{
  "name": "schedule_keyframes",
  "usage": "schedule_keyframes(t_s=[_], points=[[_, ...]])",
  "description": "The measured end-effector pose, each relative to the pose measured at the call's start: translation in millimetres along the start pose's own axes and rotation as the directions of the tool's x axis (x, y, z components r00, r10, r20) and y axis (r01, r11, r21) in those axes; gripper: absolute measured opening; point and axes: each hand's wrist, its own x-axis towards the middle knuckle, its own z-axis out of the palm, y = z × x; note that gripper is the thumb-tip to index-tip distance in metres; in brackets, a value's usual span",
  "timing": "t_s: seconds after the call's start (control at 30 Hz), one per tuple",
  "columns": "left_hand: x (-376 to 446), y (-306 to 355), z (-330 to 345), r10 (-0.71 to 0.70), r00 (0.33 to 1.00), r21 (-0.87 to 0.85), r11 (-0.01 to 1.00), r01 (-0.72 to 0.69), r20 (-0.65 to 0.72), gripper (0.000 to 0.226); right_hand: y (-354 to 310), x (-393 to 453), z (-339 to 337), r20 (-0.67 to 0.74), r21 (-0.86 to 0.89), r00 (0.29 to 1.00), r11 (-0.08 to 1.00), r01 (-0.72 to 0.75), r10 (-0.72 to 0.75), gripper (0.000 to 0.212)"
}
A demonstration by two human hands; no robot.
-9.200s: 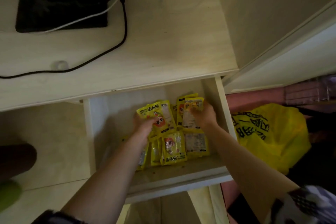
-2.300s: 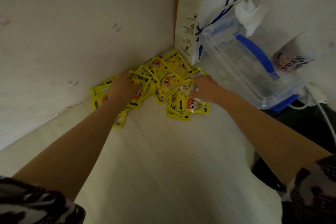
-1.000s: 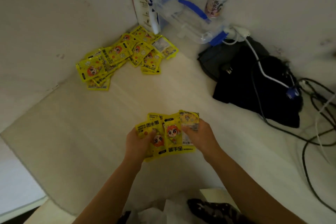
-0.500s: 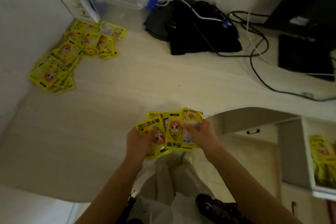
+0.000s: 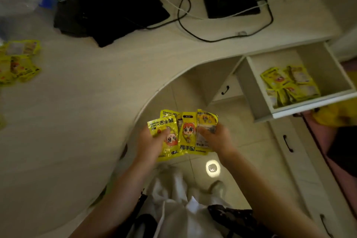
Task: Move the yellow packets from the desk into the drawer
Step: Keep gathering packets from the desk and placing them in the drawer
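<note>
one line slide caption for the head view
Both hands carry a fan of yellow packets toward the open drawer.

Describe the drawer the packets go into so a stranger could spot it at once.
Start at the pale curved desk and follow its edge to the right end. Just below the top there, one drawer is pulled out. It is the only open one, with yellow packets lying inside, while the drawers beside and below it are shut, showing dark handles.

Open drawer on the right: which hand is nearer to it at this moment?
Right. The right hand holds the side of the packet bunch facing the open drawer; the left hand grips the bunch's far side, beside the desk edge.
</note>
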Motion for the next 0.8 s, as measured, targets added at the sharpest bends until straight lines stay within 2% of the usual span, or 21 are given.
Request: schedule_keyframes(t_s=[0.07,0.23,0.3,0.37,0.43,0.57,0.67,0.8], points=[[-16,1,34,-0.009,0.998,-0.001,1.0,0.009,0.063,0.017,17,-9,-35,-0.043,0.052,0.999,0.999,-0.004,0.007,0.012],[-62,-1,122,-0.011,0.987,0.049,0.999,0.003,0.162,0.015,65,-33,-127,-0.09,0.134,0.99,0.986,-0.099,0.112,0.004],[-86,0,164,-0.004,0.981,0.069,0.998,-0.01,0.195,0.015,87,-41,-169,-0.127,0.184,0.978,0.973,-0.138,0.163,0.015],[-99,2,192,-0.006,0.977,0.063,0.998,-0.008,0.214,0.015,99,-46,-196,-0.147,0.21,0.97,0.965,-0.158,0.191,0.015],[-114,5,227,-0.003,0.97,0.061,0.998,-0.012,0.245,0.015,110,-50,-231,-0.173,0.247,0.966,0.958,-0.148,0.194,0.007],[-132,18,287,0.007,0.955,0.07,0.997,-0.03,0.297,0.016,121,-52,-292,-0.216,0.313,0.962,0.945,-0.096,0.169,0.016],[-134,32,323,0.025,0.95,0.074,0.996,-0.051,0.311,0.017,123,-43,-326,-0.234,0.349,0.955,0.933,-0.093,0.183,0.009],[-124,48,353,0.034,0.949,0.067,0.996,-0.058,0.315,0.02,117,-23,-355,-0.247,0.366,0.952,0.927,-0.082,0.182,0.011]])
